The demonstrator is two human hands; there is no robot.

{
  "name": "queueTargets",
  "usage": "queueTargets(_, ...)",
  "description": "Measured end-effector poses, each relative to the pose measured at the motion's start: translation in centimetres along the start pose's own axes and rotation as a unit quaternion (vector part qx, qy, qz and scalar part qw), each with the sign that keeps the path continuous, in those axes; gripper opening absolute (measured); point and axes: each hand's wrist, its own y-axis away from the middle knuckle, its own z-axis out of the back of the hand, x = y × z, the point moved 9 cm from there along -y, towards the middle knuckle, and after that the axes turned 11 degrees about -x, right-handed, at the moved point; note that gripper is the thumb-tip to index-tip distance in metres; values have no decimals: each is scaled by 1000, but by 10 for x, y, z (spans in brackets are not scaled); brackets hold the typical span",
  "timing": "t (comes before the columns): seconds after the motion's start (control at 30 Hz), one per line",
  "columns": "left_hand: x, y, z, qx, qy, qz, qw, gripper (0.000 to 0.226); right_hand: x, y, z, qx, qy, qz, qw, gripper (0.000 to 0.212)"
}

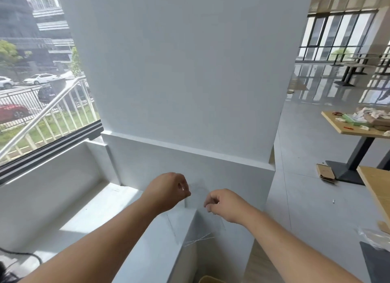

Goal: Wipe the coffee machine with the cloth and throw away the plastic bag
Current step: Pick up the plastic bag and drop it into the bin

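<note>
A clear, nearly see-through plastic bag (196, 221) hangs stretched between my two hands in front of a white pillar. My left hand (168, 191) pinches its upper left edge with curled fingers. My right hand (224, 204) pinches the upper right edge. The bag's lower edge shows as faint creases near the ledge corner. Neither the coffee machine nor the cloth is in view.
A white pillar (190, 72) fills the middle, with a white ledge (88, 215) and a window on the left. The rim of a tan bin (209, 279) peeks in at the bottom. Wooden tables (358, 126) with clutter stand on the right over grey floor.
</note>
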Motion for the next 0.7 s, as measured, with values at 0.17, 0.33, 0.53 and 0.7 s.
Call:
queueTargets(0.17, 20, -6, 9, -124, 2, 46, 991, 84, -11, -18, 11, -25, -59, -7, 998, 18)
queueTargets(0.33, 67, -1, -12, -123, 95, 167, 974, 120, -10, -38, 28, -50, -144, 23, 988, 9)
queueTargets(0.53, 86, -2, -44, -52, 280, 255, 924, 137, -2, -54, 44, -19, -226, 42, 973, 11)
queueTargets(0.7, 82, -14, -59, -5, 393, 282, 875, 125, 3, -64, 51, 13, -270, 56, 961, 19)
